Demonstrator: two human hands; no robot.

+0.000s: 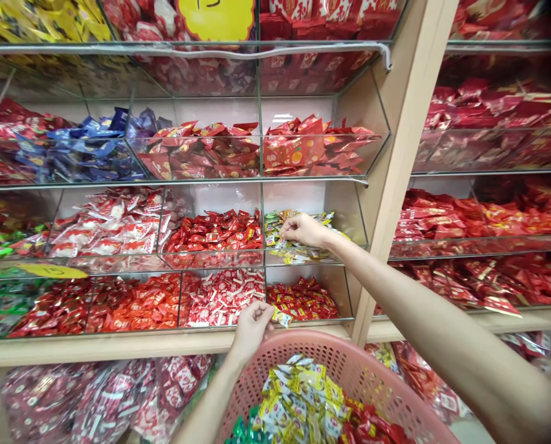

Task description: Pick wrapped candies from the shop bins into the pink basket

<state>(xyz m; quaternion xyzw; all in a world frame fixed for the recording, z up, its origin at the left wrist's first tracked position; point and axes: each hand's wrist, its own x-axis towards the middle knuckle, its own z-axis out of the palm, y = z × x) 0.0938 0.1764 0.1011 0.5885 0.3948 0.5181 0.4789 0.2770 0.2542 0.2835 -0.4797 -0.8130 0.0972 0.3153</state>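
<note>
My right hand point(305, 229) reaches into a glass-fronted bin of yellow wrapped candies point(324, 217), its fingers pinched together over them. What is in that pinch, if anything, I cannot make out. Lower down, my left hand point(253, 324) is closed at the rim of a pink plastic basket point(344, 351), with a yellow-and-white wrapped candy point(282, 318) at its fingertips. Inside the basket lies a heap of yellow-and-white wrapped candies point(298, 401), with red candies point(372, 425) to the right and green candies point(242, 430) to the left.
Glass-divided shelves hold red candies point(217, 231), white-and-red packets point(111, 225) and blue packets point(90, 145). A wooden upright point(402, 123) separates them from more red packets point(446, 216). Yellow price signs point(55, 271) hang on the shelves. Clear bags of sweets point(113, 394) lie beneath.
</note>
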